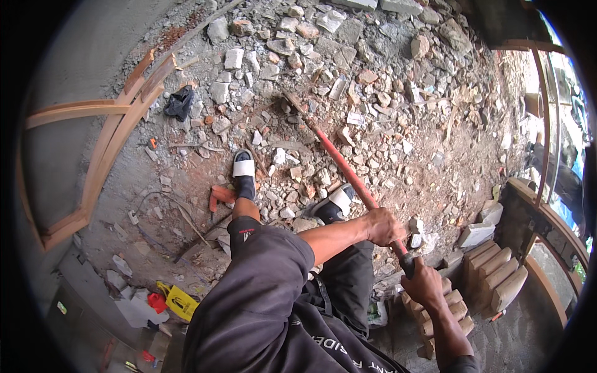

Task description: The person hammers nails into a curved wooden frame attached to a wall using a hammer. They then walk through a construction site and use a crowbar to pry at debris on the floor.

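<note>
A long-handled tool [342, 163] with a red shaft runs diagonally from my hands up to the rubble. Its far end is dull and dirt-coloured, resting at or just over the broken stones, and I cannot make out its exact shape. My left hand [382, 227] is wrapped round the red shaft, a little above the black end grip. Lower down, my right hand [425, 284] closes on the tool at its black butt end. Broken concrete and brick rubble [367, 78] covers the ground around the tool's far end.
Wooden frames [102, 158] lean at the left wall. A black plastic bag [180, 103] and a red-orange brick piece [221, 196] lie near my left foot. Stacked paper sacks [491, 273] stand at right. A yellow bag [179, 302] sits lower left. Another wooden frame [547, 286] borders the right.
</note>
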{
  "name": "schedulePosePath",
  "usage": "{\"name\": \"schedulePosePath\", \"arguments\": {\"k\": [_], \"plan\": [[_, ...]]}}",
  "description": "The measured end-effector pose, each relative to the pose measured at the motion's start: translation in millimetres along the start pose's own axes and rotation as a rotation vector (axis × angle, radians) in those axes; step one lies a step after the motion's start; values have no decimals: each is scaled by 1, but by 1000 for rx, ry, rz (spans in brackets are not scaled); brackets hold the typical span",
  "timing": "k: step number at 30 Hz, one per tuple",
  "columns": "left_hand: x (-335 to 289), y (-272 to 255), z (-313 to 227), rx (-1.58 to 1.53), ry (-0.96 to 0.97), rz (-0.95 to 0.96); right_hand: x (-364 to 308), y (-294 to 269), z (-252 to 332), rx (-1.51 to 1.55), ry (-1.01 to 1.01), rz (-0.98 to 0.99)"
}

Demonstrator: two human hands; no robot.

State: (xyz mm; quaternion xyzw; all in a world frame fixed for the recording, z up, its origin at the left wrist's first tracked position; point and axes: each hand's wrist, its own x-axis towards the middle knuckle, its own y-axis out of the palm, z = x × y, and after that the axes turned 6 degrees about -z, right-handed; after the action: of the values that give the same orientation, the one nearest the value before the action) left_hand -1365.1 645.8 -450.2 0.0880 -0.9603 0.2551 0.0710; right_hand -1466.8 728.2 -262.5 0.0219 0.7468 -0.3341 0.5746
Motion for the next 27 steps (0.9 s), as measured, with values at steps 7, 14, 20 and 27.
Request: {"name": "schedulePosePath", "arguments": {"k": [7,14,20,27], "plan": [[-5,117,14,118,63,-7,42,119,-74,106,18,-10],[4,212,43,265,1,-6,118,229,-142,147,7,-122],[24,275,83,368,-36,98,185,274,-178,189,12,-294],[-45,321,181,462,-39,319,306,411,-121,463,35,-450]]}}
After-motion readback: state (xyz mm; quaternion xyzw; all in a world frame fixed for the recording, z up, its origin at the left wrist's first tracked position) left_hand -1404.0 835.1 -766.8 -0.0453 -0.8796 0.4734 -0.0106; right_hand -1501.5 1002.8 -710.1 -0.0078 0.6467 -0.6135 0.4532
